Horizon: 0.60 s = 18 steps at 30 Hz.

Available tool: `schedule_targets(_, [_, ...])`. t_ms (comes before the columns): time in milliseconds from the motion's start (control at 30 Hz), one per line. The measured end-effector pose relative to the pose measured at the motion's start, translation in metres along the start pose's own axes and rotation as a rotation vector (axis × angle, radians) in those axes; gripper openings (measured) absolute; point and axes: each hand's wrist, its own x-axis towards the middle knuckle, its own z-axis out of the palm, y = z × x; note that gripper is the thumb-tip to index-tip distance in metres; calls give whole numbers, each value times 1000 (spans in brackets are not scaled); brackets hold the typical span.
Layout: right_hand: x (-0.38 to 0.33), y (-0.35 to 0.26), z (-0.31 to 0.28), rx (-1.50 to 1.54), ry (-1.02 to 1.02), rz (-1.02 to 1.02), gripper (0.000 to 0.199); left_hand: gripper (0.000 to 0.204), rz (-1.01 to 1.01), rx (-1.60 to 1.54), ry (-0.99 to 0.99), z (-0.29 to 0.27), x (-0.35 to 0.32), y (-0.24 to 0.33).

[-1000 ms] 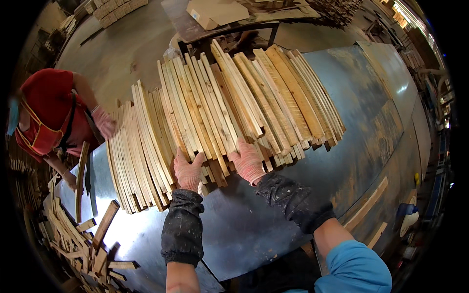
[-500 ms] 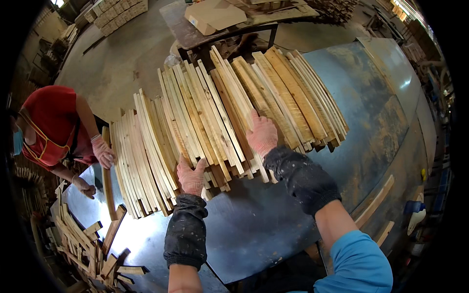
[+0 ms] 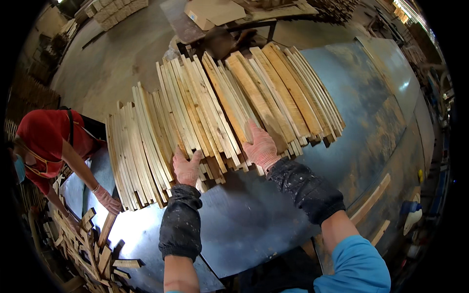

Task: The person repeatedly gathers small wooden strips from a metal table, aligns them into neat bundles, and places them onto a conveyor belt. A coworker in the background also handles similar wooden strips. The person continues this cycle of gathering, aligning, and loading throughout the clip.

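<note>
A wide row of long, narrow wood strips (image 3: 193,110) lies side by side across the blue-grey table, their near ends uneven. My left hand (image 3: 186,167), in a pale pink work glove, rests at the near ends of the strips left of the middle, thumb and fingers apart. Farther right, my right hand (image 3: 262,148), gloved the same way, lies on the near part of some middle strips. Its forefinger points away from me along the wood and the thumb stands off to the left. The undersides of both hands are hidden.
At the left a co-worker in a red top (image 3: 49,134) bends over a heap of short wood offcuts (image 3: 93,249). Two loose wood pieces (image 3: 371,200) lie at the lower right. Cardboard (image 3: 215,12) is on another table beyond the row.
My right hand has come nearer to me, and middle strips beneath it have shifted. The co-worker's hands have gone from an upright strip beside the row down to the offcuts.
</note>
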Motion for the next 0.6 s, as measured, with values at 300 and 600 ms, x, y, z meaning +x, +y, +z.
schedule_targets(300, [-175, 35, -39, 220, 222, -105, 90, 78, -24, -923, -366, 30, -140, 115])
schedule_targets(600, [-315, 106, -91, 1252, -232, 395, 90, 33, -387, -1206, -775, 101, -266, 141])
